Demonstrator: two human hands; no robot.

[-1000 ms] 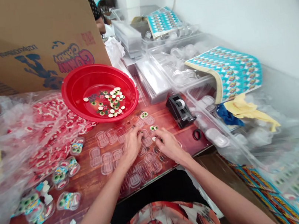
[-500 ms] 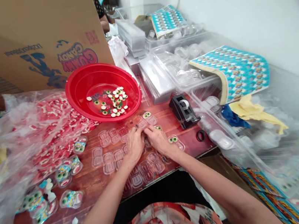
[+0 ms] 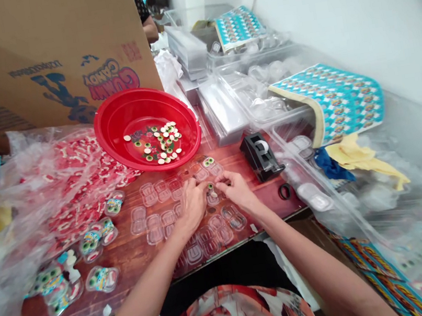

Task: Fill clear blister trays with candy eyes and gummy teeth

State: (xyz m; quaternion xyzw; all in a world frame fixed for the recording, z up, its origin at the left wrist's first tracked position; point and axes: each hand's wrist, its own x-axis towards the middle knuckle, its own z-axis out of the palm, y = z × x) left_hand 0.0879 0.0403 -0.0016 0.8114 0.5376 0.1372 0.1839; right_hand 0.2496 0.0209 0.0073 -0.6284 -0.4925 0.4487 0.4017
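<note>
My left hand (image 3: 194, 201) is over the clear plastic trays, its fingertips pinched at a green-eyed gummy candy (image 3: 210, 186). Close below lies a pale candy (image 3: 214, 194), over a small clear tray (image 3: 213, 200). My right hand (image 3: 236, 188) is just to the right with thumb and fingers drawn together; what they hold, if anything, is too small to make out. Several empty clear trays (image 3: 154, 229) lie in rows around my hands. Beyond them, one tray holds a pair of eye candies (image 3: 209, 162).
A red basin (image 3: 142, 97) holds more eye candies. Left are a plastic bag of red-and-white candies (image 3: 75, 178) and filled packs (image 3: 102, 279). A black tape dispenser (image 3: 260, 156) and tape roll (image 3: 285, 191) stand right, beside clear bins (image 3: 287, 115). Behind rises a cardboard box (image 3: 39, 46).
My hands have parted: the right moved right and the left stayed near its place. The candies between them are uncovered. The eye-candy tray by my right wrist is now hidden.
</note>
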